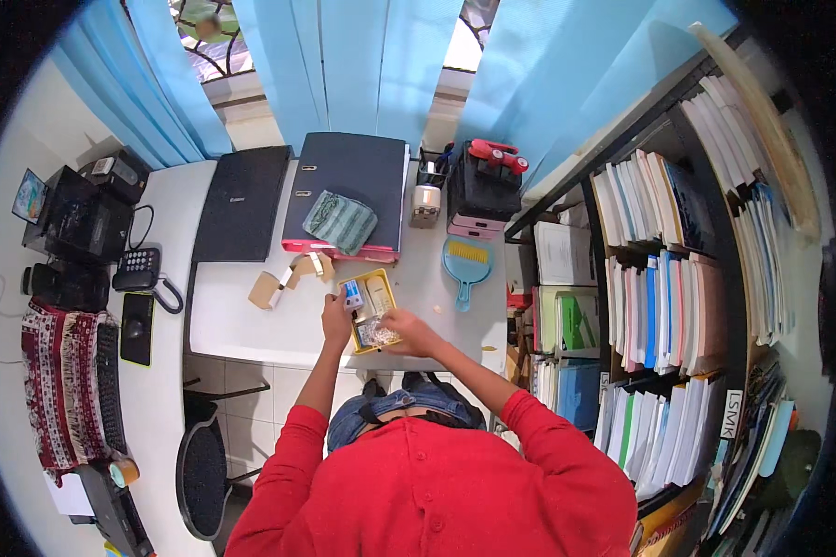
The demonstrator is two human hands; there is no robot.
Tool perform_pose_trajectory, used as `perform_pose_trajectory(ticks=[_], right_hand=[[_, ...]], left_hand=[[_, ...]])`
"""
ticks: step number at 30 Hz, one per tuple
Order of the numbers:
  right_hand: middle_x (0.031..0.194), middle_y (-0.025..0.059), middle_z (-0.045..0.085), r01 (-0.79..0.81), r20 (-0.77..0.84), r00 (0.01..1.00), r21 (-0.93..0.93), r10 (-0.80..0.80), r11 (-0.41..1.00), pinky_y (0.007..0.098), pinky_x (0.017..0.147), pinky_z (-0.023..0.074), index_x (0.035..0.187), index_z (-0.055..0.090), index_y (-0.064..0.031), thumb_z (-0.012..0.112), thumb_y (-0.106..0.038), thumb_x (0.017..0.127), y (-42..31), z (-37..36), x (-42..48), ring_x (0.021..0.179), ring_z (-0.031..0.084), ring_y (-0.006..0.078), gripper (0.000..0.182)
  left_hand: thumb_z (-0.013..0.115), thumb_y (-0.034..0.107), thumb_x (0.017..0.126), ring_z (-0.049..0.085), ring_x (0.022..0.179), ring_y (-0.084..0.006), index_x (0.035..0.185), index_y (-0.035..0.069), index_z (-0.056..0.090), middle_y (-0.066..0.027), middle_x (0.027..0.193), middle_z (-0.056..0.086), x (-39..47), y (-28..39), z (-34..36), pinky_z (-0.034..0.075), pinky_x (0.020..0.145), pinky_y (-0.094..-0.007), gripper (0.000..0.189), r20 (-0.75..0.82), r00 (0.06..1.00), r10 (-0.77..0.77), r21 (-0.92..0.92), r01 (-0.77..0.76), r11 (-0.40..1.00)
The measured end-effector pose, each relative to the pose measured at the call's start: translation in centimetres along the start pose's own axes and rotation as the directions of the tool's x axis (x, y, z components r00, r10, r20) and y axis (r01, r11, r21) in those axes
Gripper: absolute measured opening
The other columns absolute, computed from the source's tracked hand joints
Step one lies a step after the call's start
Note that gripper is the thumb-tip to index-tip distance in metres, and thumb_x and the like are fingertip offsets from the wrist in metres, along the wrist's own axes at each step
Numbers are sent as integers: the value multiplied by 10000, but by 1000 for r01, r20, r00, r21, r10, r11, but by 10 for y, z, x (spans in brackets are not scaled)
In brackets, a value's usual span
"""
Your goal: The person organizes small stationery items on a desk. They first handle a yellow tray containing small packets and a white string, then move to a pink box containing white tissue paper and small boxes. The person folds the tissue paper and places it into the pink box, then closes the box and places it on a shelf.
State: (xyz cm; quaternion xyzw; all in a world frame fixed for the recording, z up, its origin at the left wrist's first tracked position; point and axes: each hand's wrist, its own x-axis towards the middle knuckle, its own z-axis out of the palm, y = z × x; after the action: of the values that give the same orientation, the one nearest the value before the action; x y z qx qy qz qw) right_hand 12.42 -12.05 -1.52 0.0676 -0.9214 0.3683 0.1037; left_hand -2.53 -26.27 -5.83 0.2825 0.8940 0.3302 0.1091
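Note:
A shallow yellow box (392,298) lies near the front edge of the white table, before my body. My left hand (336,324) grips its left rim, with the fingertips beside a small blue-and-white carton (352,294) inside. A pale, long object (377,292) lies in the far right part of the box. Its near part holds many small, shiny metal pieces (370,333), perhaps clips or pins. My right hand (414,334) reaches over the right rim, with its fingertips at these pieces. Whether it pinches any of them cannot be seen.
Torn cardboard pieces (272,289) lie left of the box. Behind it, a folded striped cloth (340,221) rests on a black binder (352,163). A blue dustpan with a yellow brush (467,268) lies to the right. Black drawers (484,184) stand behind. A chair (202,473) stands left.

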Motion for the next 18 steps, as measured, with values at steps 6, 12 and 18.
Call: perform_pose_trajectory(ticks=[6,12,18], right_hand=[[873,99,536,-14,373,928,-17,19,1000,379,721,436,866,569,-83,589,-133,719,27,35,-7,839,528,278,157],[749,103,565,-69,331,942,24,57,997,366,664,456,781,589,-53,575,-91,720,31,21,9,727,564,268,73],[737,103,573,-222,48,974,53,220,974,374,627,463,776,596,-56,569,-113,722,27,6,18,696,578,271,83]], left_hand=[[537,9,688,542,766,-322,1169,104,502,-149,891,486,0,-3,8,457,677,-397,492,-21,1000,5,35,-4,999],[531,3,685,540,778,-328,1177,110,492,-148,902,484,-1,-2,4,460,681,-398,505,-16,1000,-14,26,14,1000],[561,9,659,540,781,-323,1174,106,496,-143,916,482,-1,-4,4,465,690,-388,528,-22,1000,-20,10,21,1000]])
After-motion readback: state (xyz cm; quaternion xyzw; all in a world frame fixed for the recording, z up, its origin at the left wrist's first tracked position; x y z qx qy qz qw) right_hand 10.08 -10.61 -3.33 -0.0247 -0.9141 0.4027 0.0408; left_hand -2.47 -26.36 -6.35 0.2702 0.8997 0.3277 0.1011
